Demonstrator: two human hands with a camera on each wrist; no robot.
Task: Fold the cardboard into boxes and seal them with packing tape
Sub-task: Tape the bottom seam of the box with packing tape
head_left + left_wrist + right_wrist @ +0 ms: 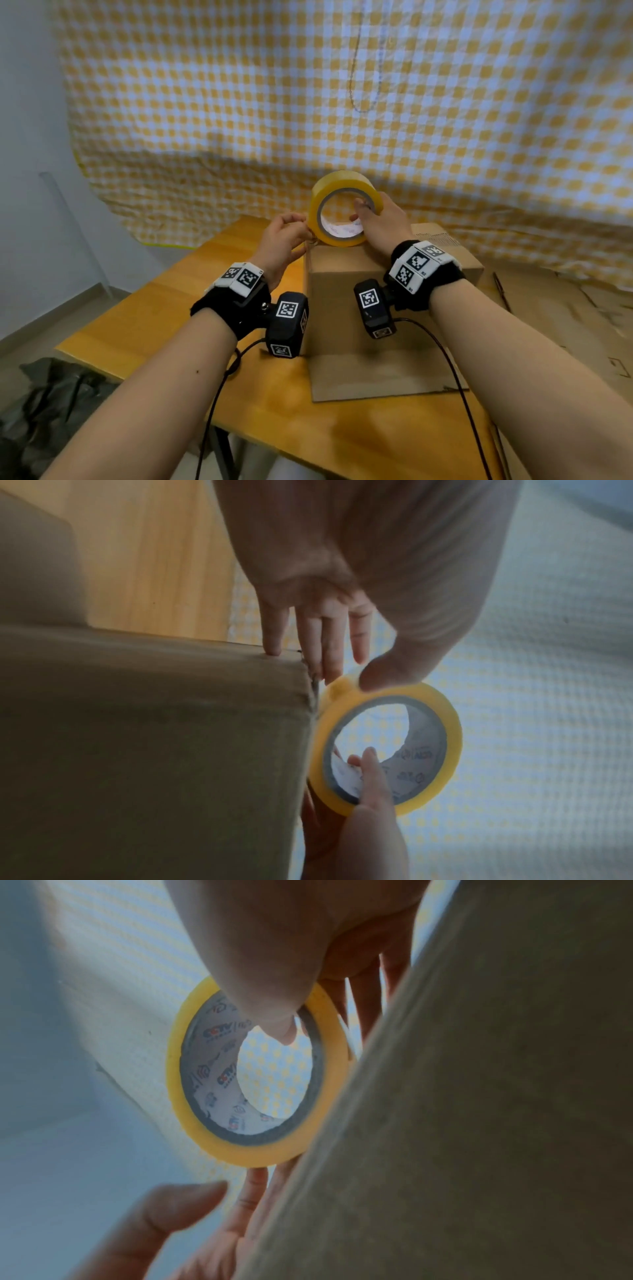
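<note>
A brown cardboard box (342, 301) stands upright on the wooden table (171, 308). A yellow packing tape roll (329, 192) stands on edge at the box's top far-left corner. My right hand (366, 209) grips the roll, thumb (371, 767) hooked into its core and fingers over the outer rim. My left hand (301, 233) is at the box's top left corner; its fingers (322, 653) lie straight along the box (154, 737) edge, and the thumb sits against the roll (448, 739). In the right wrist view the roll (178, 1069) sits beside the box (479, 1096).
The box stands on a flat cardboard sheet (376, 380). Another cardboard box (459, 253) is behind on the right, with flattened cardboard (565, 325) beyond it. A yellow checked cloth (308, 85) hangs behind. A dark bag (51, 394) lies on the floor at left.
</note>
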